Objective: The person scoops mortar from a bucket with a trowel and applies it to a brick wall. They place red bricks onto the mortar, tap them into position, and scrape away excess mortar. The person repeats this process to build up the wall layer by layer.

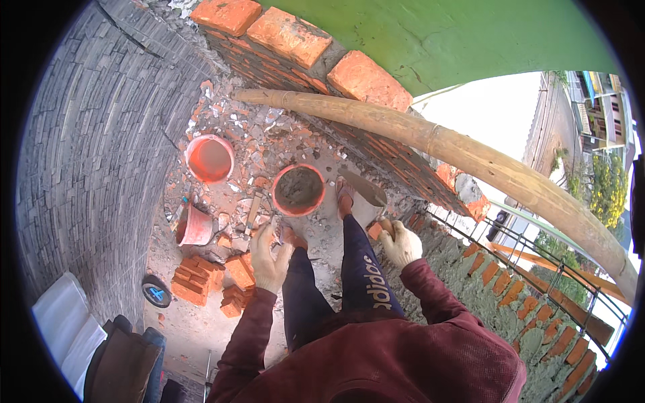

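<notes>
My right hand, in a pale work glove, is closed around the handle end of a trowel. The trowel's broad, mortar-smeared blade points up and left, over my right foot. My left hand, gloved the same way, hangs above the floor with its fingers apart and nothing visible in it. Between and beyond my hands stands a red bucket of grey mortar. Close to my left hand lie loose orange bricks and a wooden-handled tool, whose head I cannot make out.
A second bucket holds cloudy liquid; another bucket lies tipped. Stacked bricks and a black round object sit at left. A bamboo pole slants across a partly built brick wall. Rubble litters the floor.
</notes>
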### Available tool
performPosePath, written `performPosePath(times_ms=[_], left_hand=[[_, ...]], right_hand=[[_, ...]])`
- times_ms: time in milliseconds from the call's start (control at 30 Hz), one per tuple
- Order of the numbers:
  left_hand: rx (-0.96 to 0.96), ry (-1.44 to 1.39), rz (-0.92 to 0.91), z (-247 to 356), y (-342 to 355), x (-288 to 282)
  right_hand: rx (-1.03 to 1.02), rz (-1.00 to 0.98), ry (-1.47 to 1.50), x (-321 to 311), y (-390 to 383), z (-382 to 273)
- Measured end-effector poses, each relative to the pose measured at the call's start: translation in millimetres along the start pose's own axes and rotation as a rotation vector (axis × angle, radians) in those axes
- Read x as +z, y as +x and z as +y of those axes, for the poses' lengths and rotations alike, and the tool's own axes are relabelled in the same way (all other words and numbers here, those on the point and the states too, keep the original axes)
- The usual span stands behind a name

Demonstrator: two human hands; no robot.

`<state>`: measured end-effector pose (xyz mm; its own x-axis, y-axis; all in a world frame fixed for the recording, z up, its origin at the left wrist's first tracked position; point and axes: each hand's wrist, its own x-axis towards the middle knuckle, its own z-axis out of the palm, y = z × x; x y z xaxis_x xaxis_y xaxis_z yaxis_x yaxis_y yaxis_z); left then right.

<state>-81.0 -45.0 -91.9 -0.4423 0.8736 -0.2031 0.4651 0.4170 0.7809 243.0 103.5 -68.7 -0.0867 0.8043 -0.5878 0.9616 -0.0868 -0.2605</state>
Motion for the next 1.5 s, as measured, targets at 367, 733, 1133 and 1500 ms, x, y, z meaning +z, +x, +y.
performPosePath(times_ms=[367,733,1133,1500], left_hand=[[0.655,0.819,-0.458,193,315,44],[0.470,0.958,-0.550,210,315,77],[0.522,0.919,-0.450,198,316,85],[0.549,0.879,-0.435,201,318,81]], right_hand=[[-0.655,0.403,0.018,-141,119,21],[-0.477,-0.051,0.098,-165,215,-59],[-0.481,-0.045,0.135,-178,205,-90],[-0.632,0.078,0.287,-160,215,-77]])
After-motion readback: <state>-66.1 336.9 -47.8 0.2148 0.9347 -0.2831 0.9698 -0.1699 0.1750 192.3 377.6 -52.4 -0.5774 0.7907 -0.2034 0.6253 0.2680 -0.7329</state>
